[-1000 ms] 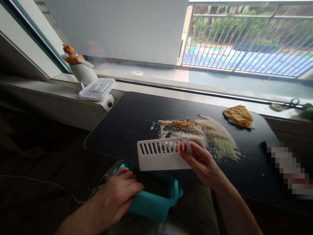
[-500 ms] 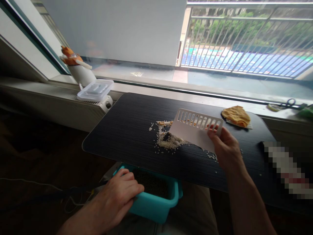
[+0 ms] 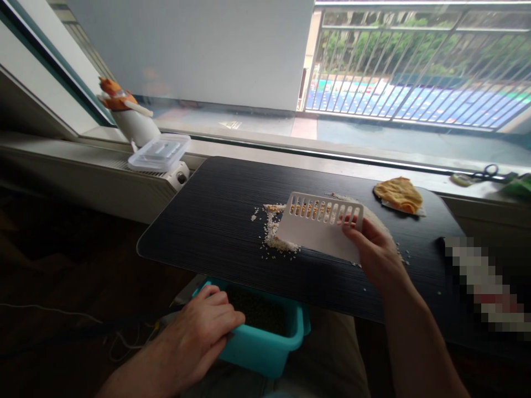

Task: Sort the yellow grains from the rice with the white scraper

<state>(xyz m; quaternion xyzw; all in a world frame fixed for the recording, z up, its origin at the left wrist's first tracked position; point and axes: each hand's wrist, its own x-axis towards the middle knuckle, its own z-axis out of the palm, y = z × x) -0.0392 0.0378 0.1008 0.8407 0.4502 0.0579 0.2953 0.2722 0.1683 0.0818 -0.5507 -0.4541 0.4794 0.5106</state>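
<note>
My right hand (image 3: 377,249) pinches the right end of a flat white slotted plate (image 3: 317,237), tilted over the dark tabletop. White rice-like grains (image 3: 277,240) lie scattered around its left end and more show behind it. Yellow grains (image 3: 309,210) are visible through its slots. Whether the plate's lower edge touches the table I cannot tell. Below the table's front edge, my left hand (image 3: 211,320) is closed over the near left rim of a teal plastic bin (image 3: 269,345). Dark greenish granular stuff (image 3: 259,309) fills part of the bin.
The black table (image 3: 199,221) stands against the windowsill. A folded tan cloth-like piece (image 3: 398,196) lies at its back right. On the radiator at left is a clear plastic lid (image 3: 160,152), beside a white container (image 3: 135,127) with an orange top. Scissors (image 3: 487,172) rest on the sill.
My right hand has moved the slotted plate slightly left and nearer to me, lowering its tilt over the grains. More grains now show behind it. My left hand stays on the bin rim.
</note>
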